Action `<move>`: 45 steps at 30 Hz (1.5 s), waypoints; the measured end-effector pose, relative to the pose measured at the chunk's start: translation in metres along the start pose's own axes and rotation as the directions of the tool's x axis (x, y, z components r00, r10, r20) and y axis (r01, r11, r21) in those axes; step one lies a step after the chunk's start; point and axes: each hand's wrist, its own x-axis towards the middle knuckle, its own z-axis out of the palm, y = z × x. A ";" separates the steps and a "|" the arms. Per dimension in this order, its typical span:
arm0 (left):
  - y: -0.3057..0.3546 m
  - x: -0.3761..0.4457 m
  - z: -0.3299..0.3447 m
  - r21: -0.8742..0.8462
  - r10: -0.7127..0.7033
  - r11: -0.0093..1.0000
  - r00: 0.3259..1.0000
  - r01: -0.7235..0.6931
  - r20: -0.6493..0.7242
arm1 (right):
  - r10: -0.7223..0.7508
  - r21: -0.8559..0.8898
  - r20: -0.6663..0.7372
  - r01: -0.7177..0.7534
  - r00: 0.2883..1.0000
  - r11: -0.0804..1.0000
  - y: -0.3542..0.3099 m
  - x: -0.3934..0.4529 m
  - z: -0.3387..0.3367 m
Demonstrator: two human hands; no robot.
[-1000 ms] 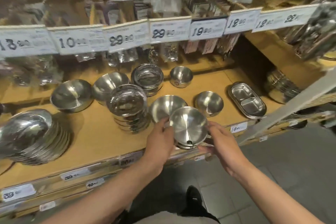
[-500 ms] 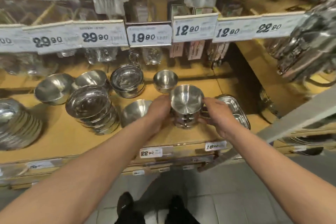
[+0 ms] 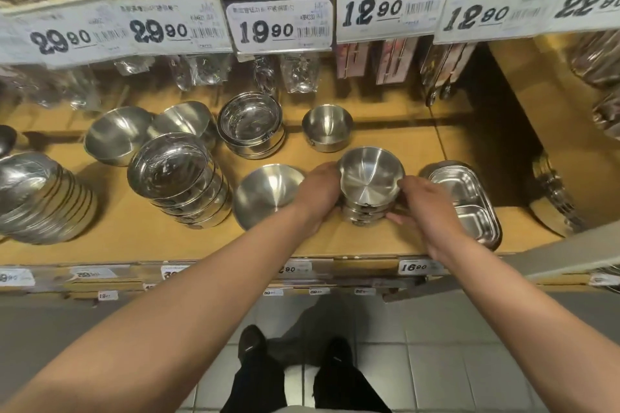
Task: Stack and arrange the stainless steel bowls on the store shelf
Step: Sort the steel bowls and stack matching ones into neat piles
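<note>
A short stack of small stainless steel bowls (image 3: 370,181) stands on the wooden shelf (image 3: 134,238), right of centre. My left hand (image 3: 317,191) grips its left side with the fingers hidden behind the bowls. My right hand (image 3: 419,201) holds the right side, thumb at the top rim and fingers at the base. A wide single bowl (image 3: 268,193) sits just left of my left hand. Behind the stack stands a small deep bowl (image 3: 327,127).
A tall stack of wrapped bowls (image 3: 177,178) and a lower stack (image 3: 251,124) stand to the left, with two larger bowls (image 3: 115,137) behind them. A leaning pile (image 3: 37,194) fills the far left. A divided steel tray (image 3: 466,201) lies close by my right hand. Price tags (image 3: 281,27) hang overhead.
Both hands carried the small bowl stack from the shelf's front edge back and to the right, lowering it onto the shelf beside the divided tray. My view has moved closer.
</note>
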 end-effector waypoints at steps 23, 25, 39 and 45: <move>-0.092 -0.089 -0.203 -0.169 -0.243 0.965 0.922 0.199 -0.301 | -0.052 -0.119 0.400 0.108 0.915 0.987 -0.022 -0.083 0.158; -0.088 -0.084 -0.235 -0.272 -0.245 0.952 0.880 0.139 -0.406 | 0.022 -0.125 0.413 0.032 0.910 0.992 -0.022 -0.075 0.190; -0.064 -0.047 -0.276 -0.385 -0.153 0.918 0.981 0.095 -0.122 | 0.047 -0.051 0.257 -0.035 0.965 0.998 -0.011 -0.049 0.283; -0.067 -0.039 -0.288 -0.388 -0.139 0.917 0.985 0.091 -0.099 | 0.087 0.001 0.200 -0.089 0.976 0.996 -0.008 -0.051 0.292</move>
